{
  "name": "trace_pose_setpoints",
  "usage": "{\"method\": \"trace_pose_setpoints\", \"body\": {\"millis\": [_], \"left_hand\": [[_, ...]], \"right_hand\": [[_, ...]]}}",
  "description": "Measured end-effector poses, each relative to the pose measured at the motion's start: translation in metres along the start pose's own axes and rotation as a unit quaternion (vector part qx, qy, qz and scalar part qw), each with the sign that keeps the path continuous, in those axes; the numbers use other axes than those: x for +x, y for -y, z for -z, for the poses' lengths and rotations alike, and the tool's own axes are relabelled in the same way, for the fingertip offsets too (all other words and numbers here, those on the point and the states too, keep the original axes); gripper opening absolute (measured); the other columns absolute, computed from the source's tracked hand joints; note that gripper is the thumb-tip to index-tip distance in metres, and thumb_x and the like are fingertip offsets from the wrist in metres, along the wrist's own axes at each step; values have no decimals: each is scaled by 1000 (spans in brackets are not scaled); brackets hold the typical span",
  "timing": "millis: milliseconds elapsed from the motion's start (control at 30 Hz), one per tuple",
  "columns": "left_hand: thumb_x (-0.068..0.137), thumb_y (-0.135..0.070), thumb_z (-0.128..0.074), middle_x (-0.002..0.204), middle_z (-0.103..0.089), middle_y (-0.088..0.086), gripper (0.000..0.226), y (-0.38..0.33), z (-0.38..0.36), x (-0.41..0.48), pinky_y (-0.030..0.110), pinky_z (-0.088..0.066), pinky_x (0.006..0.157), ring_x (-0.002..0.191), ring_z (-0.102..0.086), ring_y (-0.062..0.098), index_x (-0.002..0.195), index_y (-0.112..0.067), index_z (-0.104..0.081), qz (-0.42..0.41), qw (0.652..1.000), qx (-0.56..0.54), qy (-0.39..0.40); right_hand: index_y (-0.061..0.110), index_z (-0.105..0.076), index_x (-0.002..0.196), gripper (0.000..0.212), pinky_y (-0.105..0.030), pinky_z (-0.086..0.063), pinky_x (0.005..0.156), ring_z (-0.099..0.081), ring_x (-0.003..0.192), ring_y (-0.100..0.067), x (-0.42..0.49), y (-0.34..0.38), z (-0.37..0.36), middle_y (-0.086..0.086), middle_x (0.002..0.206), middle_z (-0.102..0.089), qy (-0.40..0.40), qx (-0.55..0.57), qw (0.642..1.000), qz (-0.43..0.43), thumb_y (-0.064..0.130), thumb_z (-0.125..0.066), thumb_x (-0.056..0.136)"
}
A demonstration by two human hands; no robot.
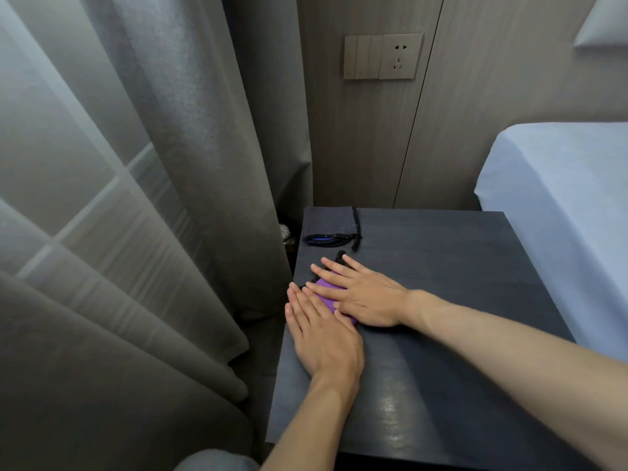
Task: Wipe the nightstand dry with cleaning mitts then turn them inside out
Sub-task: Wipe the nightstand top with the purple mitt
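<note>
A purple mitt [327,291] with a black edge lies flat near the left side of the dark nightstand [441,300]. My left hand [323,331] rests flat on its near part, fingers straight and together. My right hand [360,294] lies flat across its far part, fingers spread and pointing left. Most of the purple mitt is hidden under both palms. A second mitt [328,226], grey with a black and blue cuff, lies flat at the nightstand's back left corner, a little beyond my right fingertips.
Grey curtains [153,215] hang close along the nightstand's left edge. A bed with a pale sheet [560,205] borders the right side. A wall panel with switches and a socket [384,56] is behind. A small round object [284,231] sits in the gap by the curtain.
</note>
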State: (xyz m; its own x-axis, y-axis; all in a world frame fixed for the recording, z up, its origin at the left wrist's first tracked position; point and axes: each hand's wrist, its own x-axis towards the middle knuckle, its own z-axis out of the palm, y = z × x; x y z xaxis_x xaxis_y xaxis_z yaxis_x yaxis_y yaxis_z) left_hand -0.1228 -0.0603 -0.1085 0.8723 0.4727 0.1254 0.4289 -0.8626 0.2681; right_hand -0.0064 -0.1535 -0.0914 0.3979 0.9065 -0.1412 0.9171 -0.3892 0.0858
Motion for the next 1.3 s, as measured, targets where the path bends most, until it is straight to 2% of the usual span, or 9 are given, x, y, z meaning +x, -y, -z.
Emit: {"method": "trace_pose_setpoints", "body": {"millis": [100, 267, 367, 467, 600, 700, 833, 1067, 1300], "left_hand": [[91, -38, -5, 160, -4, 28, 74, -13, -4, -10, 40, 17, 119, 146, 25, 30, 151, 7, -10, 17, 1000, -16, -4], [90, -39, -14, 159, -8, 34, 79, -46, -2, -26, 44, 13, 121, 152, -4, 41, 150, 11, -20, 42, 998, -33, 34], [89, -42, -29, 160, 4, 34, 84, -62, -10, -32, 49, 8, 122, 151, 8, 42, 152, 8, -5, 24, 998, -22, 51], [82, -46, -14, 161, 5, 33, 89, -78, -13, -37, 49, 8, 122, 152, 8, 41, 153, 7, -6, -3, 999, -16, 51], [90, -42, -36, 160, 6, 34, 87, -107, -17, -40, 46, 16, 120, 151, 9, 41, 152, 9, -4, -27, 998, -10, 59], [95, -41, -31, 158, 17, 35, 86, -128, -17, -42, 48, 15, 120, 147, 25, 40, 150, 10, 10, -45, 992, 19, 117], [96, -42, -27, 156, 20, 37, 86, -151, -18, -47, 49, 13, 121, 136, 35, 40, 149, 12, 13, -57, 987, 41, 141], [96, -42, -25, 158, 18, 36, 85, -183, -26, -58, 50, 12, 121, 148, 21, 43, 149, 11, 16, -117, 979, 55, 158], [97, -41, -23, 161, 12, 31, 80, -202, -31, -58, 47, 10, 122, 150, 16, 40, 152, 8, 9, -223, 960, 50, 165]], "right_hand": [[32, 0, 160, 56, -42, 19, 121, 24, 151, -19, -12, -8, -3, 1, 168, 13, 2, 4, 1000, 18, 43, -18, 108], [35, 0, 160, 55, -39, 22, 119, 25, 150, -10, -41, -20, -6, 7, 168, 12, 3, 54, 999, 5, 44, -18, 108], [37, -5, 159, 58, -39, 21, 120, 21, 151, -7, -64, -30, -7, 9, 168, 7, -8, 96, 995, -12, 55, -20, 107], [37, -4, 159, 60, -41, 19, 121, 21, 151, -8, -86, -42, -10, 8, 168, 6, -4, 100, 995, -28, 59, -19, 105], [37, -5, 160, 60, -42, 17, 121, 21, 151, -7, -112, -59, -19, 9, 168, 8, -9, 86, 995, -49, 58, -20, 106], [38, -6, 160, 59, -40, 19, 121, 22, 151, -6, -130, -70, -24, 11, 168, 9, -8, 89, 994, -68, 57, -22, 106], [37, -6, 160, 59, -40, 18, 121, 20, 152, -7, -154, -82, -29, 10, 168, 7, -9, 81, 993, -86, 57, -22, 106], [37, -5, 160, 61, -47, 8, 124, 18, 152, -9, -198, -90, -34, 10, 169, 6, -8, 92, 984, -153, 60, -16, 105], [38, -2, 159, 66, -49, 11, 122, 18, 153, -10, -232, -87, -36, 10, 169, 6, -6, 116, 961, -250, 65, -3, 100]]}}
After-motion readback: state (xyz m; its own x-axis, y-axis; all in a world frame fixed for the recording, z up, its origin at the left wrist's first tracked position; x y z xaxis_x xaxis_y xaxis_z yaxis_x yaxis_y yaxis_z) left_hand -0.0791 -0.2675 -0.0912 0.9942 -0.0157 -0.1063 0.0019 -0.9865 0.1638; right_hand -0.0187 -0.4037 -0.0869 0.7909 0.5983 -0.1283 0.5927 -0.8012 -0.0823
